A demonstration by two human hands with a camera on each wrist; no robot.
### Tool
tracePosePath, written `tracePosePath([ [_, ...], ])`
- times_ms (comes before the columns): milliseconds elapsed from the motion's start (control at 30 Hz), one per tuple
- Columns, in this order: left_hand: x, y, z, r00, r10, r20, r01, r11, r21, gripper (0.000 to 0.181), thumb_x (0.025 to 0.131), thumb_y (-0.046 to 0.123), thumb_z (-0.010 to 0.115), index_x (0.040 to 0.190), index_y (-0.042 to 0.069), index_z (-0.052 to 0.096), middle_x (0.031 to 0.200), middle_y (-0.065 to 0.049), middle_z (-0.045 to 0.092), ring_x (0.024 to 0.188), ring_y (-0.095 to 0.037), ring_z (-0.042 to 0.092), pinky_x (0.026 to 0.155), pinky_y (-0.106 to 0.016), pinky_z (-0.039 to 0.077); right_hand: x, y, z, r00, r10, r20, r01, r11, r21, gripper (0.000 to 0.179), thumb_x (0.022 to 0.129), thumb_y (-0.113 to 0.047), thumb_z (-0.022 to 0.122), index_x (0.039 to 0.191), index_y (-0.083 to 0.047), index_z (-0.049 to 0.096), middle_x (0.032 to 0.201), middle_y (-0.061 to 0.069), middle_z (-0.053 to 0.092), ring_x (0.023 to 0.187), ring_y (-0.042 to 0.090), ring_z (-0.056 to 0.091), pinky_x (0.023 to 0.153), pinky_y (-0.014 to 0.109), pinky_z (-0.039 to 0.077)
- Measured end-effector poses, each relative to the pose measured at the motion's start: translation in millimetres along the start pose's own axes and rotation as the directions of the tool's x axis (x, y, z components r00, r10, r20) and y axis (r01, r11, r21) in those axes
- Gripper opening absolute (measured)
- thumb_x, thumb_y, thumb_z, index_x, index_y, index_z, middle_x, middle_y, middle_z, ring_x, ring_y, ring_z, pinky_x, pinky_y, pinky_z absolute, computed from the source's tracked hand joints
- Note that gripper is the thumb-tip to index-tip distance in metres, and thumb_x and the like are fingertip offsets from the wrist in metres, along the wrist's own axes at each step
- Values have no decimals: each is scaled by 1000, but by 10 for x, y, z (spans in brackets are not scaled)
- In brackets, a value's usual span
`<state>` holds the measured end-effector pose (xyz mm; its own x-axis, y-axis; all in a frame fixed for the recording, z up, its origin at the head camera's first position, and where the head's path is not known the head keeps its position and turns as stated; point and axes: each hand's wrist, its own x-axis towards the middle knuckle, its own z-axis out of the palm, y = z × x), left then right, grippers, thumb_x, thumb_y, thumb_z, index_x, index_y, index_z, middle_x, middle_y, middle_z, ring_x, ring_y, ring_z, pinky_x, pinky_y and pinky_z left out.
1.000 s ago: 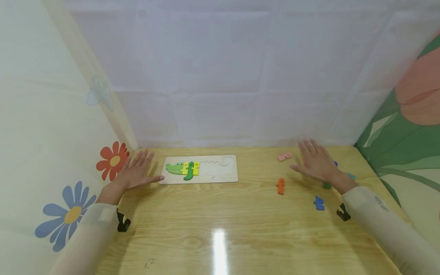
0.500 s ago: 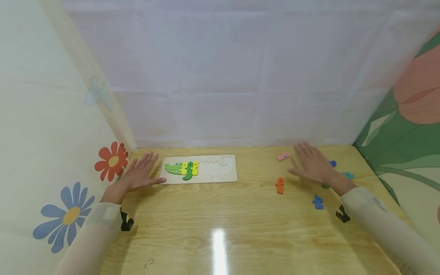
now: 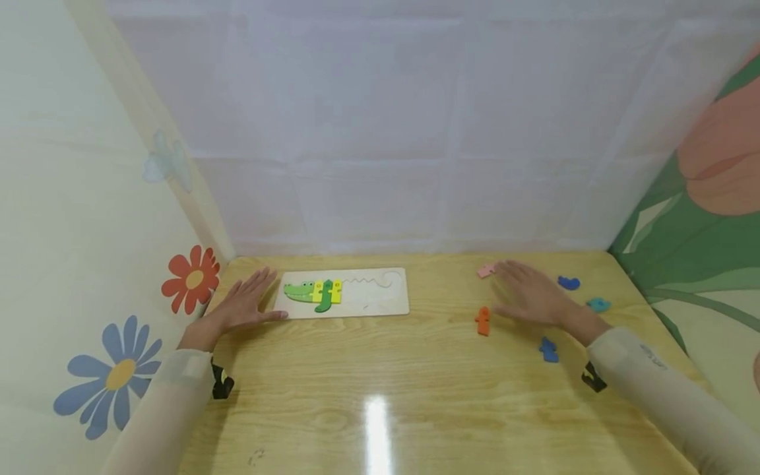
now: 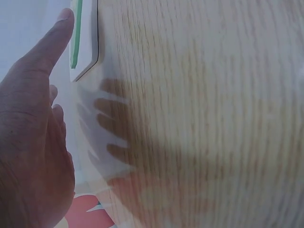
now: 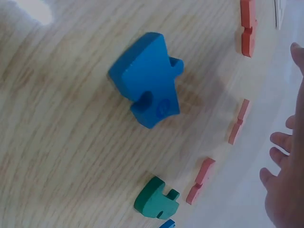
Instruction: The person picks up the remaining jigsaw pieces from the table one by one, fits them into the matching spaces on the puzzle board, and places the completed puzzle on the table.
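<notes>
A pale puzzle board [image 3: 380, 303] lies left of centre on the table, a green crocodile head [image 3: 299, 291] with yellow and green body pieces set in its left part. My left hand [image 3: 237, 309] is spread beside the board, holding nothing, its thumb overlapping the lower left corner in the head view. Over the loose pieces at the right hovers my right hand [image 3: 534, 295], fingers extended and nothing held. Its fingertips appear right at a pink puzzle piece [image 3: 485, 271], and its thumb points toward an orange puzzle piece [image 3: 483, 321].
Loose at the right lie a blue piece [image 3: 549, 350], a teal piece [image 3: 598, 304] and a dark blue piece [image 3: 568, 283]. The right wrist view also shows a green piece [image 5: 154, 199] and a red piece [image 5: 201, 180]. A white backdrop [image 3: 380, 165] stands behind the table.
My right hand has shifted left toward the pink piece, uncovering the dark blue and teal pieces. My left hand has edged slightly right toward the board.
</notes>
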<state>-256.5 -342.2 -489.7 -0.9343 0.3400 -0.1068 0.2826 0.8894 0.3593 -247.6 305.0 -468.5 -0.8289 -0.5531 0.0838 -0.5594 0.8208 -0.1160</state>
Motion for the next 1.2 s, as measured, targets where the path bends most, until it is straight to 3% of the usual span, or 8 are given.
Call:
tracePosePath([
  [300, 70, -14, 23, 1000, -4, 29, 4, 1000, 7, 111, 92, 63, 71, 167, -1, 21, 174, -29, 12, 161, -50, 7, 124, -73, 2, -30, -42, 126, 994, -111, -3, 112, 993, 27, 93, 95, -52, 75, 159, 6, 40, 163, 30, 40, 149, 51, 39, 120, 66, 33],
  [500, 95, 5, 55, 999, 15, 29, -16, 1000, 14, 107, 93, 62, 71, 167, 0, 24, 174, -28, 15, 160, -51, 10, 124, -74, 4, -41, -54, 161, 990, -142, 5, 142, 988, 66, 94, 92, -53, 79, 157, 6, 43, 160, 28, 45, 146, 48, 45, 117, 64, 39],
  [867, 138, 20, 78, 999, 19, 38, -20, 1000, 13, 109, 92, 61, 74, 166, -2, 25, 173, -28, 16, 159, -52, 12, 124, -75, 4, -70, -118, 258, 992, -119, 41, 108, 973, 204, 96, 89, -54, 82, 157, 3, 45, 156, 27, 48, 142, 45, 49, 112, 63, 46],
  [1200, 145, 13, 99, 998, 13, 54, -13, 1000, 12, 107, 92, 61, 73, 166, -1, 27, 174, -26, 17, 160, -51, 11, 125, -73, 4, -50, -158, 311, 993, -109, 40, 97, 969, 228, 93, 86, -52, 86, 153, 3, 51, 153, 25, 53, 140, 43, 51, 114, 62, 44],
])
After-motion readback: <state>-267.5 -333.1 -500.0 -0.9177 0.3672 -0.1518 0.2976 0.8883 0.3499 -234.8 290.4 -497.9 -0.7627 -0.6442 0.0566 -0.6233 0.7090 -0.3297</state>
